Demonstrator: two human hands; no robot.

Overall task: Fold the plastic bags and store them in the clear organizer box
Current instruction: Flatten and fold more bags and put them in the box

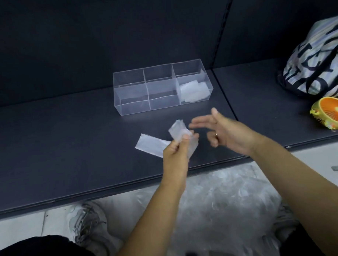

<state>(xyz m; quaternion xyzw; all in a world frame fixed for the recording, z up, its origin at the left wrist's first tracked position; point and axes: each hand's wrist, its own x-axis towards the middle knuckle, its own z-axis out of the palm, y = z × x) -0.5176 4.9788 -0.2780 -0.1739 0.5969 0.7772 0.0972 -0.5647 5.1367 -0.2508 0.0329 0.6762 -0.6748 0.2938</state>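
Folding a bag (178, 130): left hand (175, 153) pinches it, right hand (228, 134) hovers with fingers loose, empty. Next, probably tuck it into the box (134, 99).

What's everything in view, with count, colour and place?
organizer box: one, clear, middle of shelf
stored bags: a few, whitish, box's front right compartment
held bag: one, translucent, in left hand
flat bag: one, translucent, on shelf beside left hand
shelf: one, dark, under the box
tote: one, black-and-white patterned, shelf's right
fan: one, orange, right edge
loose plastic: heap, clear, floor
shoes: two, grey, floor
left hand: one, pinching held bag
right hand: one, open, empty
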